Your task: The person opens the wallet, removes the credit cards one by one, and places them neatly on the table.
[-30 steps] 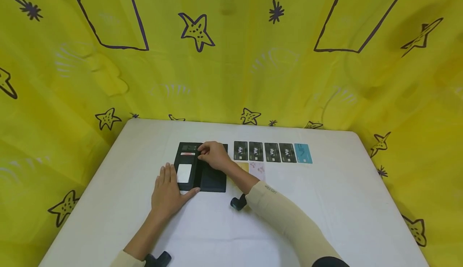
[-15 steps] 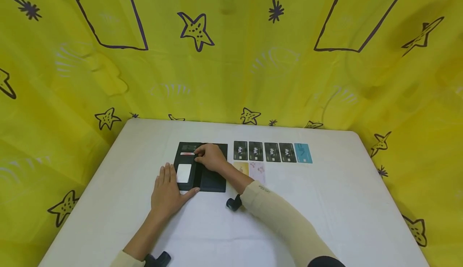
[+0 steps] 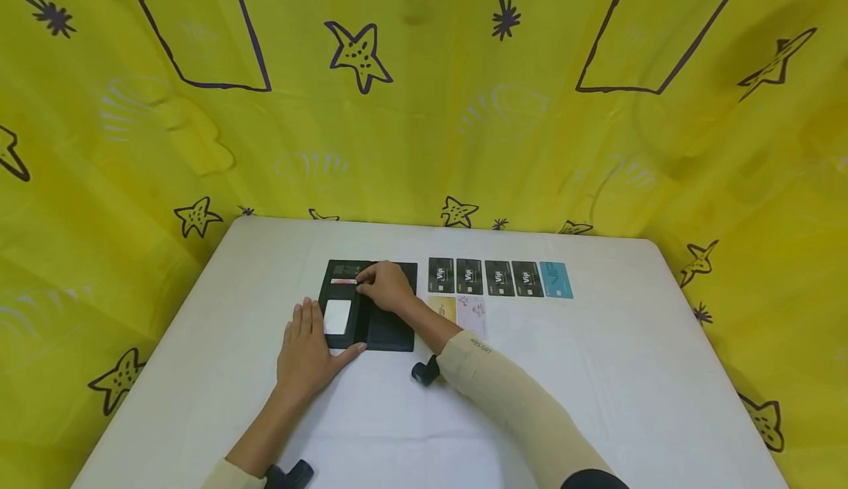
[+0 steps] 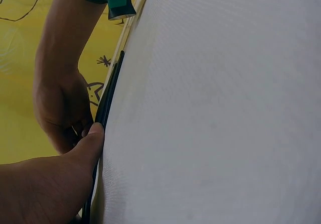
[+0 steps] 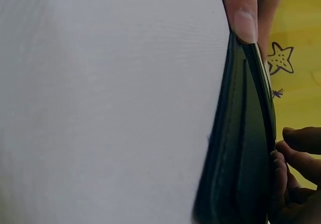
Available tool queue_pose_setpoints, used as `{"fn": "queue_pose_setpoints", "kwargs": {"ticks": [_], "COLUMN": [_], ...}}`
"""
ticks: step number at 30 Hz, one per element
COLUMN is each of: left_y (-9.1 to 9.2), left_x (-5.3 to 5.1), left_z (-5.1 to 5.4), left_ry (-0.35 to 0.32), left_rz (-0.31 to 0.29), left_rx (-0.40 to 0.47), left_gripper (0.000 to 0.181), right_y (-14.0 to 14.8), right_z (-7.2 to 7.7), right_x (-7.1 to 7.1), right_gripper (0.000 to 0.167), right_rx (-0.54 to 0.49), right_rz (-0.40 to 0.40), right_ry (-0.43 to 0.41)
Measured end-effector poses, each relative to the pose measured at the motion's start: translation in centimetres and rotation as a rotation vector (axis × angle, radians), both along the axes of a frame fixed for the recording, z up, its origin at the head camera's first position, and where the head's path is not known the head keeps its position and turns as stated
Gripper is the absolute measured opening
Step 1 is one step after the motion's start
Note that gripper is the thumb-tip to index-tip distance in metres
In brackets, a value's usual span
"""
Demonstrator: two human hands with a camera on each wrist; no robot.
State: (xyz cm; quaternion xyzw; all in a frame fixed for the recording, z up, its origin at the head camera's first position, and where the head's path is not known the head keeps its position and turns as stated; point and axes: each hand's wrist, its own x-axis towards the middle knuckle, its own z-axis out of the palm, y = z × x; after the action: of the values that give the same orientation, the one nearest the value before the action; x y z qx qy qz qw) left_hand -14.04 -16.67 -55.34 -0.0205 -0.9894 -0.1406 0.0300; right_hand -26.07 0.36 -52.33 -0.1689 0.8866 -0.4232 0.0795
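An unfolded black wallet (image 3: 391,331) lies on the table in the head view. Its left panel has a white rectangle (image 3: 337,317) low down and a thin red-and-white card edge (image 3: 342,281) showing from a slot above. My left hand (image 3: 306,356) rests along the wallet's left and lower edges, fingers straight, thumb stretched toward the fold. The thumb and forefinger of my right hand (image 3: 387,286) pinch at the right end of that card; its other fingers are curled. In the right wrist view the wallet (image 5: 246,133) appears edge-on, and the pinched card itself is hidden.
Right of the wallet lies a row of several dark VIP cards (image 3: 469,277) and a blue card (image 3: 556,280). Below them are a yellow card (image 3: 443,308), partly covered by the right forearm, and a pale floral card (image 3: 472,315). A yellow curtain (image 3: 424,143) hangs behind the white table (image 3: 596,400).
My right hand has shifted slightly left, bringing its fingertips onto the right end of the red-and-white card. The left hand and the wallet have stayed in place.
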Motion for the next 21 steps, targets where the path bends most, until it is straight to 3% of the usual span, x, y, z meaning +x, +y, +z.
{"fn": "queue_pose_setpoints", "kwargs": {"ticks": [7,21], "left_y": [-0.01,-0.04], "left_x": [-0.06,-0.02], "left_z": [-0.06,0.15], "left_ry": [0.002,0.0], "left_rz": [0.002,-0.002], "left_rx": [-0.007,-0.003], "left_gripper": [0.124,0.123], "right_y": [-0.17,-0.19], "right_z": [-0.42,-0.22], "right_x": [0.02,0.36], "right_gripper": [0.016,0.019], "right_rx": [-0.008,0.007], "right_rz": [-0.046,-0.043], "right_ry": [0.004,0.026]}}
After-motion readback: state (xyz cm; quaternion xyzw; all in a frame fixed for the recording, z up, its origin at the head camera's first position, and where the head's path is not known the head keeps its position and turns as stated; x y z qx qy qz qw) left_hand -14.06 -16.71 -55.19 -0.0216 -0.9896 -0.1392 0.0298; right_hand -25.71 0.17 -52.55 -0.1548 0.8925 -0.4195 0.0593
